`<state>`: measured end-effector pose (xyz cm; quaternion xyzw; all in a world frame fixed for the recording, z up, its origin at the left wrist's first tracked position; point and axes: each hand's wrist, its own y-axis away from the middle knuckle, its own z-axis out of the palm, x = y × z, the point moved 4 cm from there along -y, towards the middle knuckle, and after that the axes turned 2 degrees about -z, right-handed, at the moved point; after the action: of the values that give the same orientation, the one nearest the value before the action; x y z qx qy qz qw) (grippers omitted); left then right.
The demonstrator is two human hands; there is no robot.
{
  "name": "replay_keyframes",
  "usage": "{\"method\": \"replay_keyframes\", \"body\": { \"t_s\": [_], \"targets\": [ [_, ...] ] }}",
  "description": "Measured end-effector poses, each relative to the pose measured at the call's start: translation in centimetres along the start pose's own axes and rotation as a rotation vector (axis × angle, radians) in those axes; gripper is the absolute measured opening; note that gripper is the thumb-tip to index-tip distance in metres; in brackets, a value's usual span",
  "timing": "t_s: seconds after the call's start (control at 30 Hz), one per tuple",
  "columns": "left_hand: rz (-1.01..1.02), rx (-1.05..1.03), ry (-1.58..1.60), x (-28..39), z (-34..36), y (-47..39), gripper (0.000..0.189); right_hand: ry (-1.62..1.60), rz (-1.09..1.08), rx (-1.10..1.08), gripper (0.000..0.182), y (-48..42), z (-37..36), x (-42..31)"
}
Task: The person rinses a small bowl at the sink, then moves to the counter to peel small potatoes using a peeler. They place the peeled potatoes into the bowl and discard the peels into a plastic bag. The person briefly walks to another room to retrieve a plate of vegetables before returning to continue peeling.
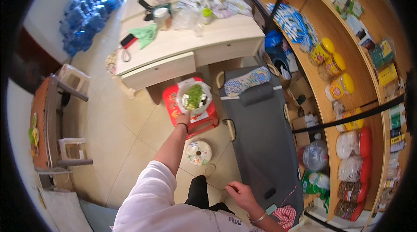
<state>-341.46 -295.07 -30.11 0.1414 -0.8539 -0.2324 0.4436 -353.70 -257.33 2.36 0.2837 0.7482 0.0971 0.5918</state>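
Note:
A pale bowl [211,96] holds chopped greens [194,97] with white and dark pieces around them. It stands on a red plastic stool [171,100]. My left hand [183,118] grips the bowl's near rim, one digit over the edge and the others partly hidden. My right hand [241,195] hangs low by my body, fingers loosely curled with nothing visible in them. To its right lies a grey folding cot [257,137]. A round floral-patterned stool [198,152] stands on the floor between my feet and the red stool.
Ahead stands a pale desk [182,41] with one drawer [159,69] slightly out, bearing bags, a jar and a green cloth [146,35]. Shelves [352,114] with jars line the right. At left are a brown table [44,124] and white plastic stools [73,149]; blue water bottles [88,13] stand beyond.

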Motion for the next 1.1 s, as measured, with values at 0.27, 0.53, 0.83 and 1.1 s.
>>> {"method": "replay_keyframes", "body": {
  "t_s": [0.27,0.53,0.83,1.1],
  "targets": [
    [-0.188,-0.076,0.454,0.4,5.3,-3.6,0.029,-0.075,0.075,0.108,0.019,-3.3,-0.1,1.7],
    [0.023,-0.468,-0.047,2.0,-2.6,18.7,0.020,-0.079,0.097,0.412,0.028,1.4,-1.9,5.3],
    [0.364,-1.258,-0.629,4.6,4.5,42.4,0.021,-0.080,0.412,0.954,0.053,17.0,-2.6,14.2],
    [0.805,-1.483,-0.958,2.8,9.6,62.4,0.029,-0.462,0.519,1.221,0.032,36.7,2.1,21.9]
  ]
}}
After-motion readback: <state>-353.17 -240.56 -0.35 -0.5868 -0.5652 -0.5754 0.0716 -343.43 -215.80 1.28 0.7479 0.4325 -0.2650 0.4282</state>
